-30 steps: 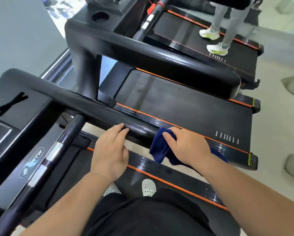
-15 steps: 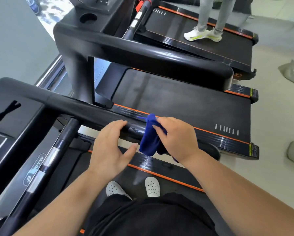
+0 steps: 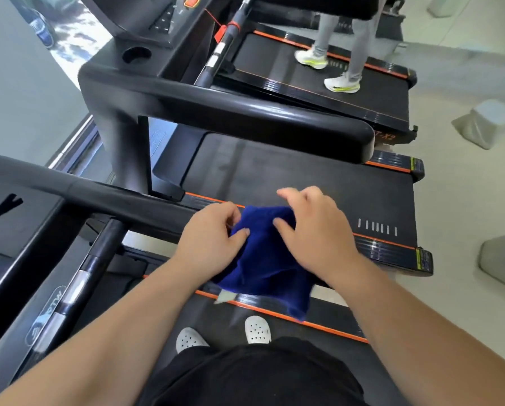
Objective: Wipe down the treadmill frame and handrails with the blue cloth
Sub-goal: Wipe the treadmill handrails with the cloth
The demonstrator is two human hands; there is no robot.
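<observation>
The blue cloth [image 3: 267, 259] hangs spread between both hands, above the end of my treadmill's black right handrail [image 3: 113, 197]. My left hand [image 3: 210, 241] pinches the cloth's left edge with curled fingers. On the right, my right hand [image 3: 312, 238] grips its upper part, thumb on the fabric. The handrail's end is hidden behind the cloth and hands. A lower corner of the cloth dangles over the orange-striped side rail [image 3: 318, 320] of the deck.
A second treadmill [image 3: 289, 177] stands just beyond, its thick handrail [image 3: 245, 118] crossing the view. Another person's legs and white shoes [image 3: 342, 83] are on a third treadmill. My console [image 3: 11, 230] and centre bar [image 3: 96, 259] are at left. Grey blocks [image 3: 488, 121] sit on the floor at right.
My left hand left the handrail and took hold of the cloth. The cloth went from bunched in my right hand to spread between both hands.
</observation>
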